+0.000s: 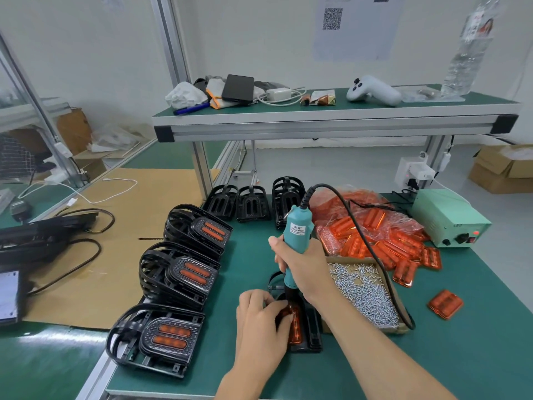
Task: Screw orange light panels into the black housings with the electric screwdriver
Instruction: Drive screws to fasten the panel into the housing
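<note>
My right hand (pixel 300 267) grips the teal electric screwdriver (pixel 297 232) upright, its tip down on an orange light panel (pixel 295 327) that lies in a black housing (pixel 313 327) on the green mat. My left hand (pixel 259 321) holds the panel and housing at their left side, fingers curled over the edge. Three stacks of finished housings with orange panels (pixel 184 272) stand to the left. Empty black housings (pixel 253 203) stand behind.
A cardboard tray of several silver screws (pixel 366 293) sits right of my hands. Loose orange panels in plastic bags (pixel 375 232) lie behind it, one panel (pixel 445 304) apart. The screwdriver's power supply (pixel 450 217) is at the right. A shelf (pixel 317 119) hangs overhead.
</note>
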`<state>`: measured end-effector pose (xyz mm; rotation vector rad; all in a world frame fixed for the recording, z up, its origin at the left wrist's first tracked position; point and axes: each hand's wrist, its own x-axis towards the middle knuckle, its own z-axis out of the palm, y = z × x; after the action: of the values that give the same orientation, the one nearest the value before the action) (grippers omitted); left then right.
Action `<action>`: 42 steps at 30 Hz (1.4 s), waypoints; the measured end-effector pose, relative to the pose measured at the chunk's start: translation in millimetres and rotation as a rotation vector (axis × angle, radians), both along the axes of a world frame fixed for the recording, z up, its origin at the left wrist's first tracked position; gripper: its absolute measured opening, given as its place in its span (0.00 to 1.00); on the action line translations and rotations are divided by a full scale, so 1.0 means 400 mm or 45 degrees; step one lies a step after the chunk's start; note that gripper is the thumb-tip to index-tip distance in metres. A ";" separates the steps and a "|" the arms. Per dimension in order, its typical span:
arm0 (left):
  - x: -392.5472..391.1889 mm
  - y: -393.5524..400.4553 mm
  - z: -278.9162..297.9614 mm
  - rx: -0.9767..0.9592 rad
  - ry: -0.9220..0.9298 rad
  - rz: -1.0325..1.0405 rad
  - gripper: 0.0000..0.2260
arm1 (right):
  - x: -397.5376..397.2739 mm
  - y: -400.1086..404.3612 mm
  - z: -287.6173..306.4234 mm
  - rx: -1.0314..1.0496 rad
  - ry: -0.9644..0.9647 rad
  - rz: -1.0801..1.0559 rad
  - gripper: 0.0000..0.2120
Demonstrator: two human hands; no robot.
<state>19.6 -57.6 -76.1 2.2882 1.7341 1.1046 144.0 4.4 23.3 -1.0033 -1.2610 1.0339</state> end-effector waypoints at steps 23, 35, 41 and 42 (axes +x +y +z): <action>-0.024 -0.075 -0.033 0.045 0.141 -0.071 0.16 | 0.045 0.010 0.030 0.152 0.043 0.211 0.20; 0.037 -0.025 0.044 0.002 -0.076 -0.198 0.04 | 0.256 -0.082 -0.094 -0.298 1.535 0.098 0.15; 0.170 0.052 0.132 -0.206 0.412 -0.346 0.08 | 0.289 -0.115 -0.166 -0.357 1.542 0.133 0.18; 0.190 0.059 0.141 -0.230 0.537 -0.341 0.07 | 0.288 -0.115 -0.166 -0.364 1.535 0.127 0.19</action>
<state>95.7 -33.8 -19.7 2.6665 1.4947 0.4227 259.1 -41.6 -43.1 -0.3371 -0.1641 1.5627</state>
